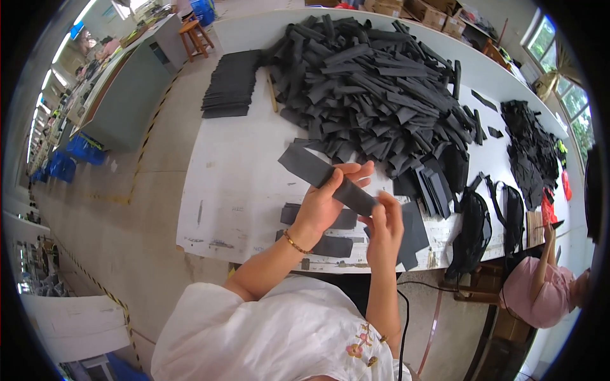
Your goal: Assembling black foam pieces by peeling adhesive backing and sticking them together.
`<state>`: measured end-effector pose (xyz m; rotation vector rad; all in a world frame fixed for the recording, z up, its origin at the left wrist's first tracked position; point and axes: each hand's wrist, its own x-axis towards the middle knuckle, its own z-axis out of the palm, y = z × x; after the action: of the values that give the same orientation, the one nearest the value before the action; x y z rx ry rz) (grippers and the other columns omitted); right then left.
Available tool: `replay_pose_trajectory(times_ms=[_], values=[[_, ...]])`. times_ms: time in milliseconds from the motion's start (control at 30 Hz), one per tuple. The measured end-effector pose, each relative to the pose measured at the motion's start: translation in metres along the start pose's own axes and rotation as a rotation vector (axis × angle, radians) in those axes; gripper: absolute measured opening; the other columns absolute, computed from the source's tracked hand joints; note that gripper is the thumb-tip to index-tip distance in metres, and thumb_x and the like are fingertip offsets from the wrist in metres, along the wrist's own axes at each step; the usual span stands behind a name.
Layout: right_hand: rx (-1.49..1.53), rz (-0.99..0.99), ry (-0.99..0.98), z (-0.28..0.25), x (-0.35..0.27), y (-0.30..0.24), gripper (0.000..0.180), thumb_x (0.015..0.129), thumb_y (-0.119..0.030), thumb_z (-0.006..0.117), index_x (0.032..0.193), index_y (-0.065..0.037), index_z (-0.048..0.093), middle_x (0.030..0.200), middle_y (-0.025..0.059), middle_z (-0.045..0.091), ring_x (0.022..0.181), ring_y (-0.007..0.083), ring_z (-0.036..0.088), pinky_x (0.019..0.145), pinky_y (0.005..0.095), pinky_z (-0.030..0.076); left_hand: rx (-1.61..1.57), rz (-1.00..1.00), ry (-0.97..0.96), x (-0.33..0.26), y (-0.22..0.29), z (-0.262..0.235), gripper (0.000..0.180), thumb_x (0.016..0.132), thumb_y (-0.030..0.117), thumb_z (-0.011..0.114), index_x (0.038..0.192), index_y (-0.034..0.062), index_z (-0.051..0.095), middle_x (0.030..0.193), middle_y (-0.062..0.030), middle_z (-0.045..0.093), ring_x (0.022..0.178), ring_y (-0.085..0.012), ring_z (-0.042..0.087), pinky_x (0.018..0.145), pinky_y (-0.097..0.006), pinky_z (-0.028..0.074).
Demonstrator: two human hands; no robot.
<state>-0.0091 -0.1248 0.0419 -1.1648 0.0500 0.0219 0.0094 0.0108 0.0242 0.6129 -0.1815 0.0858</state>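
Note:
A flat black fabric strip [305,166] slants across in front of me above the white table. My left hand [321,206], with a beaded bracelet at its wrist, grips the strip near its middle, thumb on top. At the lower right end of the strip, the fingers of my right hand [384,232] pinch its edge, slightly blurred. Beneath my hands lie two more dark strips [333,246] on the table. Larger flat black pieces [413,238] rest just right of my right hand, partly covered by it.
A big loose heap of black strips [375,82] covers the table's far middle. Left of it is a neat overlapping row of strips [230,86] and a wooden stick [272,92]. Black bags [473,222] lie to the right, near a person in pink [540,292].

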Motion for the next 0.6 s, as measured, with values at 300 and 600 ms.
replay_pose_trajectory(times_ms=[300, 600], values=[[-0.325, -0.027, -0.038, -0.022, 0.015, 0.015, 0.014, 0.093, -0.013, 0.066, 0.090, 0.001, 0.065, 0.081, -0.0045, 0.059, 0.076, 0.0036, 0.049, 0.070, 0.0173, 0.037, 0.245, -0.045, 0.416, -0.012, 0.017, -0.042, 0.029, 0.094, 0.019, 0.064, 0.116, -0.0002, 0.064, 0.107, -0.0098, 0.068, 0.096, -0.0186, 0.066, 0.085, -0.030, 0.051], [-0.720, 0.015, -0.098, -0.036, 0.013, 0.066, 0.015, 0.082, -0.008, 0.076, 0.085, 0.000, 0.065, 0.072, -0.0002, 0.060, 0.064, 0.0068, 0.048, 0.060, 0.0228, 0.042, 0.877, -0.076, 0.560, -0.090, 0.048, -0.100, 0.015, 0.084, 0.007, 0.073, 0.098, 0.0010, 0.069, 0.084, -0.0011, 0.067, 0.073, -0.0067, 0.058, 0.065, -0.022, 0.048]])
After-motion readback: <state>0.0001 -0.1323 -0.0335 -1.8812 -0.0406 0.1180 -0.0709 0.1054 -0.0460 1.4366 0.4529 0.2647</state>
